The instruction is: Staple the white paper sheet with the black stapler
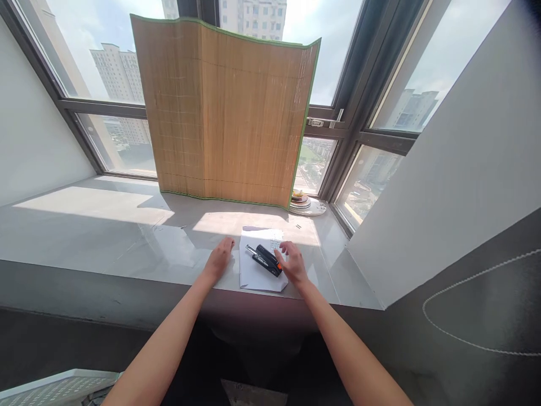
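A black stapler [267, 261] with a silver metal strip and an orange spot lies slantwise on a stack of white paper sheets [256, 279]. Its upper and lower parts look spread apart. My right hand [292, 264] is over the right edge of the paper, thumb and fingers apart, beside the stapler's orange end; whether it touches the stapler I cannot tell. To the left of the paper, my left hand [218, 261] rests on the pale window sill [105, 237] with its fingers curled in, and nothing shows in it. Some printing on the sheet is partly visible near my right fingers.
A bamboo mat [245, 113] with green edging stands upright against the window. Right of it are stacked plates [301, 202]. Small dark strips [298, 226] lie on the sill behind the paper. A wall [448, 169] borders the right side, and the sill's front edge is close to my forearms.
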`<state>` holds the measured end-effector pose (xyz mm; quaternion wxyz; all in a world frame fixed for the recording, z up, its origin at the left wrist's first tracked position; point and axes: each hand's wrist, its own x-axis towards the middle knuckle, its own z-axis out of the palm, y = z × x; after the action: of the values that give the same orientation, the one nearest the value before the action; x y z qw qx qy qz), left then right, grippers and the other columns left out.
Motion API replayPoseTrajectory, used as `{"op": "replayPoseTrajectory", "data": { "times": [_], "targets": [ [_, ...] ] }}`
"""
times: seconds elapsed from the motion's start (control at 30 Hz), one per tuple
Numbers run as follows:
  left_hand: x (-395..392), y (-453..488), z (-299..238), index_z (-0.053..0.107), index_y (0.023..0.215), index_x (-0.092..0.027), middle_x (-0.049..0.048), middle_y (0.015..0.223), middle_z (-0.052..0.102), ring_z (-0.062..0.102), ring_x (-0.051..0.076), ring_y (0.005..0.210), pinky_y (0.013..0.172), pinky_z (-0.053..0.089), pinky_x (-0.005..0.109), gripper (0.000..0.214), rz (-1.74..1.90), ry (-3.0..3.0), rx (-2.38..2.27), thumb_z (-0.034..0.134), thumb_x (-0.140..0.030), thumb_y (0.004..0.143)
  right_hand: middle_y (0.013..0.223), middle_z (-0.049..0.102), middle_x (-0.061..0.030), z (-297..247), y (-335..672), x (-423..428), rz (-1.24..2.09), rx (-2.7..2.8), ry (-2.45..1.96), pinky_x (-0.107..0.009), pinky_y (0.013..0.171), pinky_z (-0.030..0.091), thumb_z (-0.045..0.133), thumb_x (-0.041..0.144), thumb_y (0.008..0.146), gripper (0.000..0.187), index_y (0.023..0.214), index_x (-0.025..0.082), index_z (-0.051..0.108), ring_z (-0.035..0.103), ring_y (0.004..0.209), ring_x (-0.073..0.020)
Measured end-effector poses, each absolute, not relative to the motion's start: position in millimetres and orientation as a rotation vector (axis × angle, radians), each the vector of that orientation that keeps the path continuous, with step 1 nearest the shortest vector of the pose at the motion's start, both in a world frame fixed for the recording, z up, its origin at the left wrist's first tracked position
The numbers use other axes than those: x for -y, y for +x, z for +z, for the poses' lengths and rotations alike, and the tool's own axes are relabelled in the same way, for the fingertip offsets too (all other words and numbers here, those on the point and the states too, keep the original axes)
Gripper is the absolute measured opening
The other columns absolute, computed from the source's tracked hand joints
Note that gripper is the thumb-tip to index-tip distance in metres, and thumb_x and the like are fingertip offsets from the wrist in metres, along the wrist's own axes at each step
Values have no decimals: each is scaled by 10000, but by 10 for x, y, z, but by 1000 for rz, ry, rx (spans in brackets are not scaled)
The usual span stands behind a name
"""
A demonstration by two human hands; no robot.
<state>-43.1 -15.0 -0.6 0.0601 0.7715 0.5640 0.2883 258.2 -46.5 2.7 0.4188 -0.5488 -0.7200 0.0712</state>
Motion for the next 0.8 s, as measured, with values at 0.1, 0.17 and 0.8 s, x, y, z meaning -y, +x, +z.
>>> {"op": "replayPoseTrajectory", "data": {
  "times": [0.1,0.17,0.8],
  "targets": [
    [134,-431,4,648,1094,-200,120,1053,677,641,255,995,902,520,392,286,897,2339,-1581,368,-159,1046,1123,654,-83,-49,2306,612,218,1822,-1292,-361,872,509,695,443,934,417,1261,203,595,613,1011,-252],
    [113,-437,-9,657,1113,-199,128,1120,671,631,255,1063,978,514,410,283,962,2355,-1446,383,-180,1047,1157,668,-96,-84,2216,657,243,1879,-1330,-378,897,513,670,365,953,350,1260,211,604,623,1053,-267],
    [-32,-166,9,712,1090,-201,80,1070,754,667,239,1011,923,543,387,162,1145,2334,-1190,566,-212,1020,1105,700,-93,-103,2241,697,283,1921,-1398,-398,874,515,598,291,982,226,1203,243,610,632,1052,-296]
  ]
}}
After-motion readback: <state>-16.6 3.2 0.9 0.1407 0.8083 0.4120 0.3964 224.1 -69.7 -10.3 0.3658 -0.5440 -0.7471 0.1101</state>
